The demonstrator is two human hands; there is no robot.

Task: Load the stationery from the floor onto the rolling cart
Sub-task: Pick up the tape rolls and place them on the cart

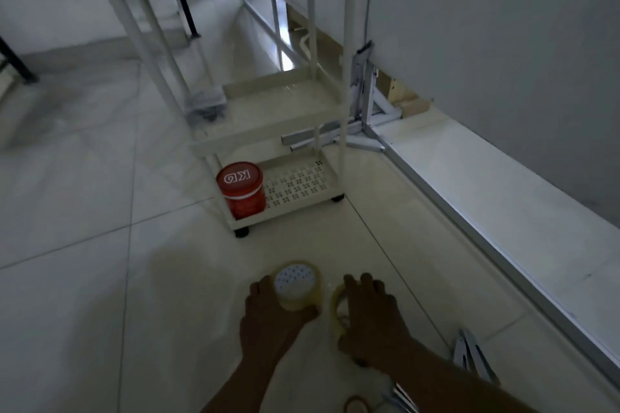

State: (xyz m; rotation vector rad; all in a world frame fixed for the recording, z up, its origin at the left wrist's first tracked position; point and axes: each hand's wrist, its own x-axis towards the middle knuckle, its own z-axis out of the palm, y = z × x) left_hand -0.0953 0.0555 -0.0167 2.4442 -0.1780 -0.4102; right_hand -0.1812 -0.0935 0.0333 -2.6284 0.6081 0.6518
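A white three-tier rolling cart stands ahead on the tiled floor. A red tub with a white-lettered lid sits on its bottom shelf. My left hand grips a wide roll of clear tape low over the floor. Beside it, my right hand closes on a narrower yellowish tape roll standing on edge; my fingers hide most of it. A dark bundle lies at the left end of the cart's middle shelf.
Metal clips or brackets lie on the floor by my right forearm, and a small ring sits at the bottom edge. A white ledge and wall run along the right. Folded metal frame legs stand behind the cart.
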